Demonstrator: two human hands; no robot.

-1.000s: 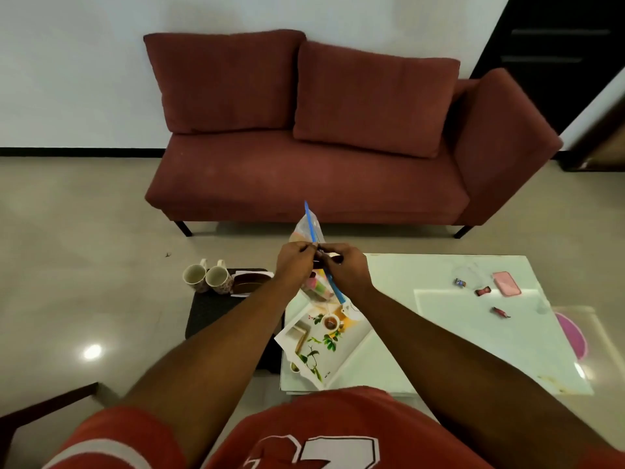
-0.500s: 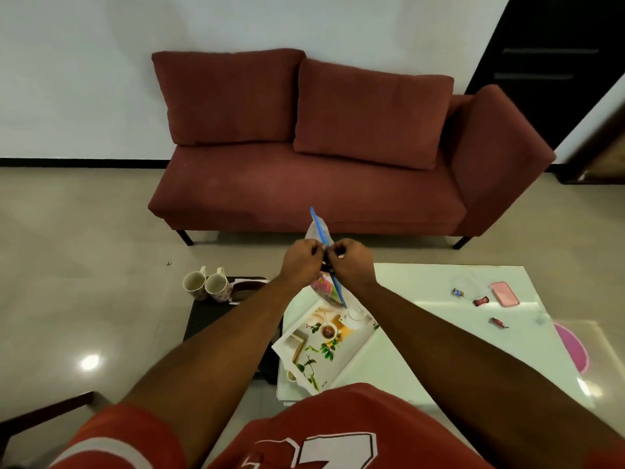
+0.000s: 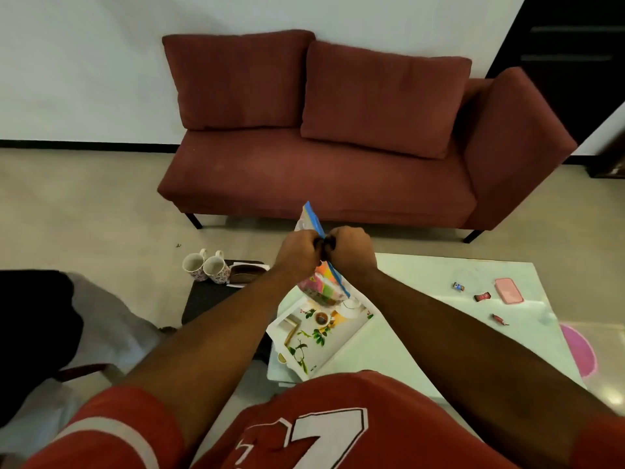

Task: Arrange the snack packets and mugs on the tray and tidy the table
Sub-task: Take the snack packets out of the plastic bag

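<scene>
A colourful snack packet (image 3: 321, 286) with a blue top strip hangs in the air over the far left corner of the pale table (image 3: 422, 333). My left hand (image 3: 299, 250) and my right hand (image 3: 350, 247) both pinch its top edge, knuckles almost touching. Below the packet lies a white tray (image 3: 321, 336) printed with leaves and a cup. Two floral mugs (image 3: 206, 265) stand side by side on a dark low stool (image 3: 206, 299) to the left of the table.
A flat brown item on white paper (image 3: 247, 274) lies beside the mugs. Small wrapped sweets (image 3: 482, 296) and a pink phone (image 3: 509, 291) rest at the table's far right. A red sofa (image 3: 321, 147) stands behind. A pink round thing (image 3: 580, 350) lies on the floor to the right.
My hands have drawn closer together on the packet's top, and the view has shifted slightly. The mugs and tray have not moved.
</scene>
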